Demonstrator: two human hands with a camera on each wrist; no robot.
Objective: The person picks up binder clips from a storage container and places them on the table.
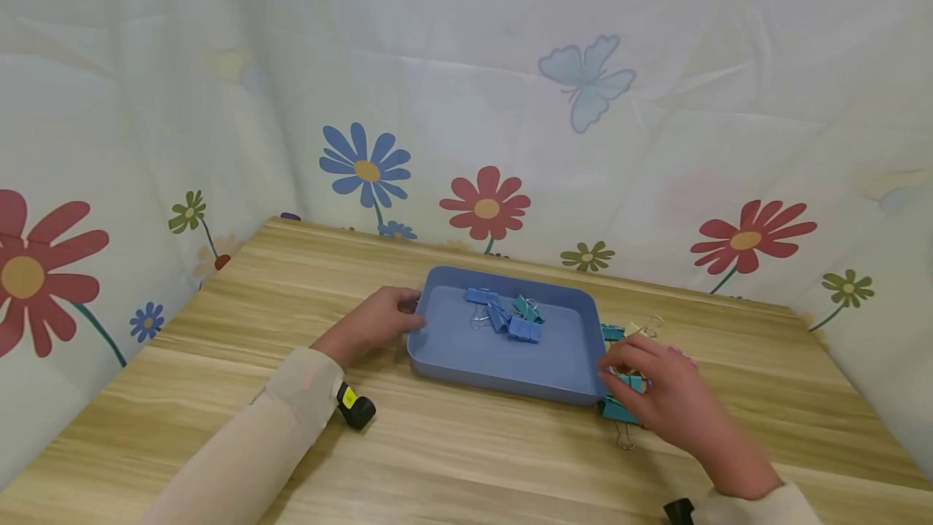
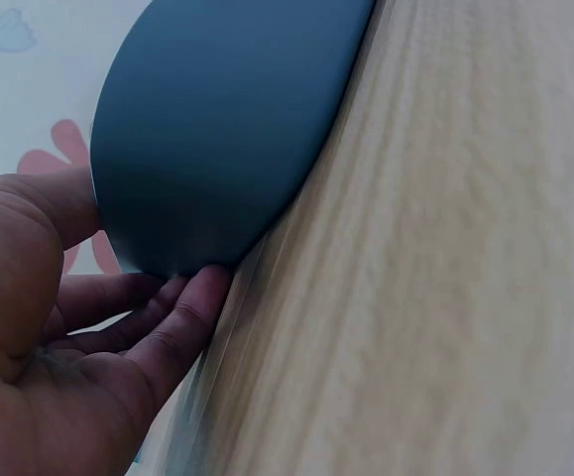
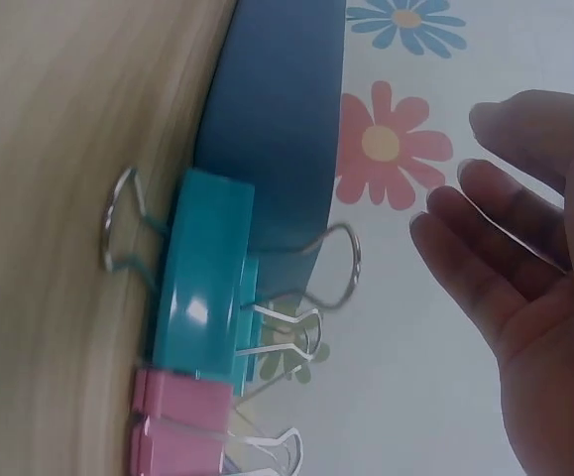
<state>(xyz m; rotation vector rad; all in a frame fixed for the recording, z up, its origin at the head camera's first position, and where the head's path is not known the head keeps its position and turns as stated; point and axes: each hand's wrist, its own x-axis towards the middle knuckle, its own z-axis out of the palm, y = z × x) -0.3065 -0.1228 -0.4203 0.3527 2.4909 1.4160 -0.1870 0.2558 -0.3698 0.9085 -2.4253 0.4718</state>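
Note:
A blue rectangular tray lies on the table, holding several binder clips in blue and teal, such as this blue clip. My left hand holds the tray's left end; in the left wrist view its thumb goes behind the wall and its fingertips press the outer side low down. Above the tray's right end hovers my right hand, fingers loosely bent with nothing between them. Beside and below it are large teal binder clips and a pink binder clip, standing against the tray's outer wall.
A yellow binder clip lies behind the right hand, near another teal clip. The wood-grain table reaches back to a white curtain printed with flowers and a butterfly.

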